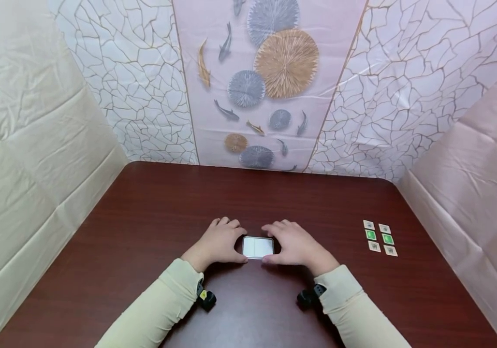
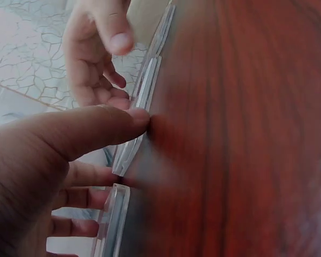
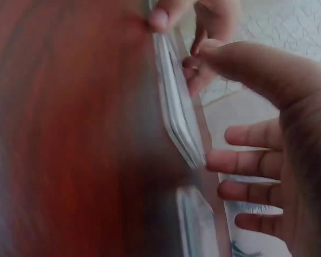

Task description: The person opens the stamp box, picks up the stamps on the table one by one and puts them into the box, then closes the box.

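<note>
1. A thin white rectangle with glossy clear edges lay on the wood-grained, reddish desk, between the left hand and right hand.
2. The left hand's extended thumb touched its edge, fingers loosely spread.
3. The right hand's fingers stretched out, relaxed.

Dark red-brown, wood-grained table with rounded far corners.
Carries a flat white rectangular panel with clear edges near the middle and, toward the right side, two columns of small square tiles: four cream tiles with dark pictures above and below two green, pale-rimmed tiles.
</note>
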`<state>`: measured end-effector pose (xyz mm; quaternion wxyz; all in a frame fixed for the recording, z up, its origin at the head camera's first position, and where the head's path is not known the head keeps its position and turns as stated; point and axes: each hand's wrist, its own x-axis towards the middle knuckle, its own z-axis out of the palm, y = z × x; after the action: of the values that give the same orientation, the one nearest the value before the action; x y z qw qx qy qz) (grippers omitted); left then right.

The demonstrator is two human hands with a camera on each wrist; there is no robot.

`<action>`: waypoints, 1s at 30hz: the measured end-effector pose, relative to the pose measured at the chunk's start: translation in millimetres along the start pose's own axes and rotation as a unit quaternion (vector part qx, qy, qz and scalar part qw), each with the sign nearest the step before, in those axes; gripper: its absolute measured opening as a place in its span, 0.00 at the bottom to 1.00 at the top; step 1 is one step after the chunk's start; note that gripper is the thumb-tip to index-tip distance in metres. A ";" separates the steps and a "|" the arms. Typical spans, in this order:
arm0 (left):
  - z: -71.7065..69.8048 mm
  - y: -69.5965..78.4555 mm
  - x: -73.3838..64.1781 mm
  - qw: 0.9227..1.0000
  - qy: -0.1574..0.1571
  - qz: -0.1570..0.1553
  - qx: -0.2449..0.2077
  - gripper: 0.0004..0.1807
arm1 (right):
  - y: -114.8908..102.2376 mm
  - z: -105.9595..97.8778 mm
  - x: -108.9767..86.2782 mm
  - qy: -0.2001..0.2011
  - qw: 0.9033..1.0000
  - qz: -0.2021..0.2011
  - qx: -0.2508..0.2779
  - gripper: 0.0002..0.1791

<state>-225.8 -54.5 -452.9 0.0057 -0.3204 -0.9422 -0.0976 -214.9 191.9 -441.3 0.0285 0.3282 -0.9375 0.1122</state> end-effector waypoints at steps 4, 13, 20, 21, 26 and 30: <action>1.3 -0.1 -0.8 1.000 0.008 0.006 0.004 0.31 | -9.8 5.7 3.5 -0.029 0.999 0.000 -0.020 0.42; 1.6 3.4 1.8 0.999 0.012 0.031 0.030 0.28 | -15.5 6.4 12.5 -0.042 0.999 0.019 -0.008 0.30; 3.5 7.7 3.3 0.998 0.012 0.034 0.043 0.29 | -18.2 6.9 13.8 -0.047 0.999 0.020 0.015 0.30; 3.5 8.1 3.4 0.998 0.013 0.035 0.044 0.29 | -18.6 6.7 14.2 -0.047 0.999 0.020 0.018 0.30; 5.7 8.5 4.1 0.998 0.017 0.037 0.048 0.29 | -20.0 6.6 15.1 -0.051 0.998 0.019 0.010 0.29; 8.9 7.2 6.2 0.997 0.018 0.042 0.055 0.28 | -21.3 4.5 14.8 -0.050 0.999 0.018 -0.004 0.28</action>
<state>-226.0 -43.5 -459.9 0.0444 -0.3569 -0.9317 -0.0512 -213.2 165.7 -439.8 -0.0189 0.3160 -0.9441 0.0922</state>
